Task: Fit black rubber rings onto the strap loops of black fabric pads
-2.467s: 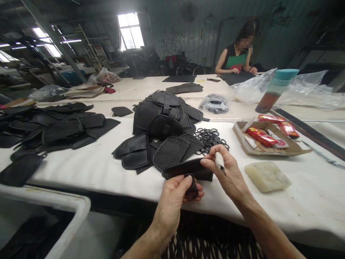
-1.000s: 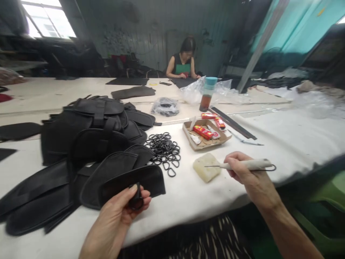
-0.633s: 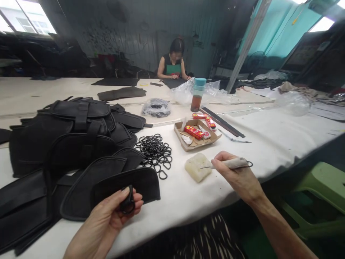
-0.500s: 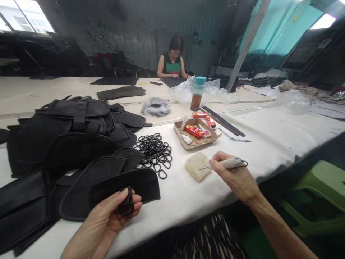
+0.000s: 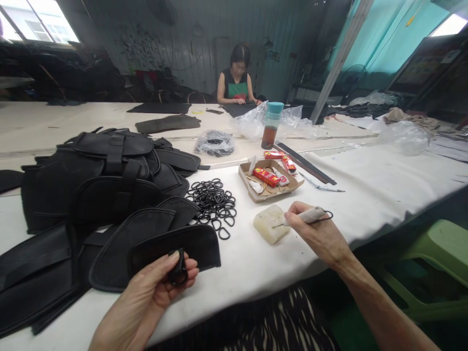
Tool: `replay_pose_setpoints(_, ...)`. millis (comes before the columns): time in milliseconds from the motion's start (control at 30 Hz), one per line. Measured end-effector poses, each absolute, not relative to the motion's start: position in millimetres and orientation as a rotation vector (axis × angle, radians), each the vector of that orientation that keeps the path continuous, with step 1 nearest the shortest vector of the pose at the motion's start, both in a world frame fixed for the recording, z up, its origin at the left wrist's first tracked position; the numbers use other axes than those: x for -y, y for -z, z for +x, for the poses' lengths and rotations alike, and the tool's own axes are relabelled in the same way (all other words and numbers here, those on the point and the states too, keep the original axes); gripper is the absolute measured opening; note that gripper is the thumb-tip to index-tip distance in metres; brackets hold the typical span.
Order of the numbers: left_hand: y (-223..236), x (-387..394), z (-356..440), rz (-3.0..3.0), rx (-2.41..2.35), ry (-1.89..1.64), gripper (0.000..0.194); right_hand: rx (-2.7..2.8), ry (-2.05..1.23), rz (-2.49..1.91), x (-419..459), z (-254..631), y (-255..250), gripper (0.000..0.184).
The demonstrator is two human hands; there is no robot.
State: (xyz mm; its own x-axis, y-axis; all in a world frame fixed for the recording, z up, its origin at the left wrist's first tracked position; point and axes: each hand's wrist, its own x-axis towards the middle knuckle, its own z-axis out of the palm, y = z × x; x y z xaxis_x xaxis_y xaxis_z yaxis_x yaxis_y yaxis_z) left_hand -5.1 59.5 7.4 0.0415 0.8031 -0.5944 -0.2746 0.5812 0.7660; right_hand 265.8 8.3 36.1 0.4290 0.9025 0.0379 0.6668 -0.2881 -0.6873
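Observation:
My left hand is closed on a folded black strap with a ring at its lower end. Behind those fingers lies a flat black panel with bound edges; whether it joins the strap is hidden. Pinched in my right hand is an awl with a pale wrapped handle and a loop at its end. Its thin metal tip touches a pale yellowish block, which looks like wax. Between my hands, further back, is a heap of black D-rings.
A large pile of black pouches covers the left side. A cardboard tray holds red boxes. Beyond it stand a bottle and long dark strips. A person sits across the table; a green stool is at right.
The view has shifted slightly. My left hand has turned the strap a little, the ring now pointing lower. The awl tip stays at the block.

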Motion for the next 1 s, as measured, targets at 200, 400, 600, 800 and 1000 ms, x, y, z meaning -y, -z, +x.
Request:
replay_pose_setpoints(200,-7,-60,-5,0.529,-1.269,-0.861,0.026,1.364,-0.497,-2.048,-9,262,-33,0.028)
replay_pose_setpoints(400,-13,-56,-3,0.531,-1.243,-0.881,0.029,1.048,-0.797,-1.62,-12,283,-17,0.033)
replay_pose_setpoints(600,-6,-58,-7,0.489,-1.207,-0.873,0.029,0.809,-0.946,-1.377,-10,292,-4,0.03)
replay_pose_setpoints(800,-1,-57,-13,0.475,-1.124,-0.872,0.025,0.665,-1.132,-1.184,-2,269,-4,0.025)
replay_pose_setpoints(1000,0,-52,-17,0.471,-0.999,-0.875,0.015,0.609,-1.305,-1.024,-2,227,-5,0.022)
